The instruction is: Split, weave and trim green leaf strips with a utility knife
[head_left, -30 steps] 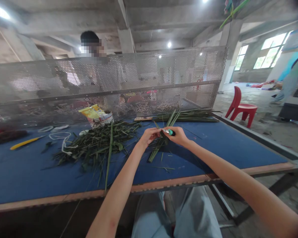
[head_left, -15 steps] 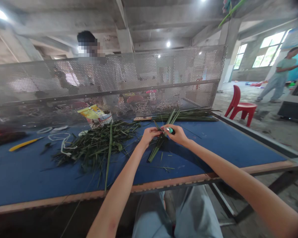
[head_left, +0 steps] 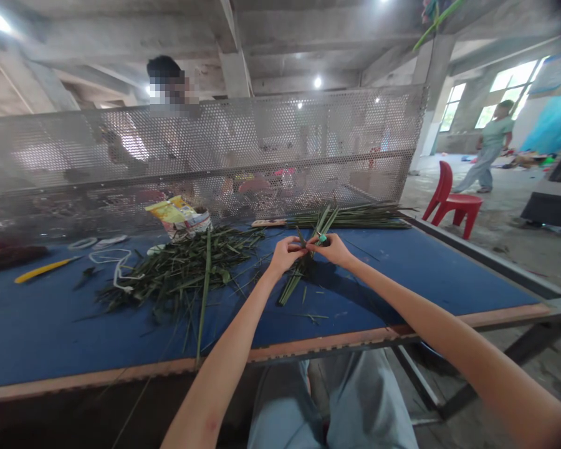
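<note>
My left hand [head_left: 287,254] is closed in a pinch on a short green leaf strip [head_left: 300,235], whose tip points up. My right hand [head_left: 334,251] meets it fingertip to fingertip, its fingers curled round a small tool with a teal and black handle [head_left: 323,239]. The tool's working end is too small and hidden to make out. Beneath both hands, a bundle of long green leaf strips [head_left: 290,290] lies slanted on the blue tabletop [head_left: 383,268]. A few thin clippings [head_left: 313,318] are scattered in front of it.
Left of my hands is a heap of cut leaves [head_left: 177,274], with white cord [head_left: 118,268] and a yellow-handled cutter [head_left: 44,270] beyond. More long strips [head_left: 350,218] lie along the perforated metal screen [head_left: 308,149]. A red chair [head_left: 455,199] stands right; one person is behind the screen, another walks.
My hands stay over the bundle, fingertips now closer together, and the tool in my right hand has turned. The person at the right has walked leftward, behind the chair.
</note>
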A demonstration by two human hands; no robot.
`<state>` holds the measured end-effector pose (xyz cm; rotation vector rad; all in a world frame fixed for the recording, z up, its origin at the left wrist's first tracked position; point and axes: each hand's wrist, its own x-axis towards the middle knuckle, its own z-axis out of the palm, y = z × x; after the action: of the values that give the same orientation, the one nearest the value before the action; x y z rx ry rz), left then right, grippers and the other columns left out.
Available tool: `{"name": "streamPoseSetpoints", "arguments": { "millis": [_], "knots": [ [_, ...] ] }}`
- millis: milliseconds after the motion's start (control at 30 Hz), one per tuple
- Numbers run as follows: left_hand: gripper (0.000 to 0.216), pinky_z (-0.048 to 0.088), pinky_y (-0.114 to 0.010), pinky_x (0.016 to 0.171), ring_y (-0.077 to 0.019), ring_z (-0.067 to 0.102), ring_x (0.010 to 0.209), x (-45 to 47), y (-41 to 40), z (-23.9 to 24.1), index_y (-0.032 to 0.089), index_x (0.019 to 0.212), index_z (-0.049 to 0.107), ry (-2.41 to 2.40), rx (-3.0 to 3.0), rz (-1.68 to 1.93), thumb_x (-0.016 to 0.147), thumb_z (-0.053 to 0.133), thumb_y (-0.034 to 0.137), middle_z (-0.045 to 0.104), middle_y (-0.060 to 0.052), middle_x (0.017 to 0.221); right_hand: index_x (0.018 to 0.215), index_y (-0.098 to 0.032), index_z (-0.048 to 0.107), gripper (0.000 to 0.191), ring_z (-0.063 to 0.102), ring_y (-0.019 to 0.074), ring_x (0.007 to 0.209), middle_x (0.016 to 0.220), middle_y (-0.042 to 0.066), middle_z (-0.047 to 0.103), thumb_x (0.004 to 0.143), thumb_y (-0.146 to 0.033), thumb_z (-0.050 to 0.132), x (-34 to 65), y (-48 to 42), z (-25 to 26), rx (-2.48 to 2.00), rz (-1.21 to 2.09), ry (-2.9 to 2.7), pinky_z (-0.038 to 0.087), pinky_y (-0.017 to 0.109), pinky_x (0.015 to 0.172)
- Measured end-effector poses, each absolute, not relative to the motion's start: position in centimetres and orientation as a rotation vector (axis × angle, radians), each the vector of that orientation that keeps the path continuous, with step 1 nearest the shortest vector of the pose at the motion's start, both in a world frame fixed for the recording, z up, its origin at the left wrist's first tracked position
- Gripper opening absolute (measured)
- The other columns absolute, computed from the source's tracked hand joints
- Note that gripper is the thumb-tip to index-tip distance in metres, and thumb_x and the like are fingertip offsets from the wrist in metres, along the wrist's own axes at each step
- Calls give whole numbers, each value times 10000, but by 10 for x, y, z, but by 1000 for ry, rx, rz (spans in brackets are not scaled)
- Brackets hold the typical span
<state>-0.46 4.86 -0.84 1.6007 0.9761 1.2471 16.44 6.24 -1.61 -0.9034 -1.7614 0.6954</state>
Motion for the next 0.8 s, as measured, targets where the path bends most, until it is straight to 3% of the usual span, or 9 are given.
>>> {"name": "streamPoseSetpoints", "arguments": {
  "millis": [333, 500, 667, 800],
  "knots": [
    [265, 446, -289, 734, -182, 618, 754, -7, 48, -7, 139, 771, 713, 1088, 1748, 1242, 641, 697, 370, 709, -66, 773, 707, -168, 697, 243, 643, 208, 743, 745, 51, 705, 652, -404, 676, 165, 71, -18, -852, 731, -1623, 491, 344, 753],
    [246, 441, -293, 747, -185, 610, 756, -6, 49, -7, 142, 750, 735, 1080, 1682, 1274, 600, 720, 337, 708, -63, 755, 731, -161, 680, 275, 637, 194, 716, 732, 50, 695, 694, -431, 641, 163, 68, -19, -849, 682, -1640, 491, 320, 720],
    [227, 441, -284, 711, -161, 590, 704, -8, 55, -11, 134, 723, 737, 1061, 1470, 1356, 581, 723, 310, 699, -70, 733, 838, -193, 622, 362, 627, 189, 693, 742, 33, 678, 818, -533, 500, 168, 53, -12, -1069, 222, -1693, 436, 280, 631],
    [243, 443, -282, 693, -153, 586, 689, -10, 60, -15, 133, 733, 740, 1026, 1354, 1406, 565, 743, 308, 694, -68, 726, 1010, -209, 533, 470, 634, 220, 643, 659, 8, 653, 798, -626, 494, 177, 46, -4, -1244, -94, -1951, 352, 259, 563]
  ]
}}
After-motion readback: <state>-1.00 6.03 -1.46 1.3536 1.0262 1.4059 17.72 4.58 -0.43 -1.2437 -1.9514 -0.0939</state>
